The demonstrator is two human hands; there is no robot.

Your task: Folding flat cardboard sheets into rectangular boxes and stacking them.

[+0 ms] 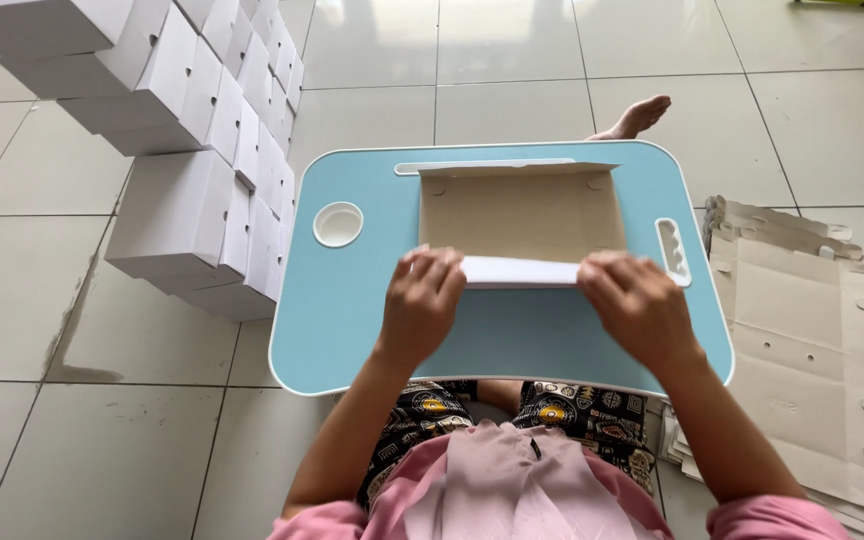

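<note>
Pinching the near flap of a flat cardboard box (pixel 522 215), the left hand (pixel 420 300) and right hand (pixel 637 300) grasp its ends on the blue worktop (pixel 352 310).

Stacked white cardboard boxes (pixel 187 150) wall off the far left. A pile of flat brown cardboard blanks (pixel 802 330) fills the right. The light-blue worktop (pixel 512 340) lies bare near the hands.

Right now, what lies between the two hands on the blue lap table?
In the head view, the white folded flap of the cardboard box spans between the left hand and the right hand; both press its ends.
</note>
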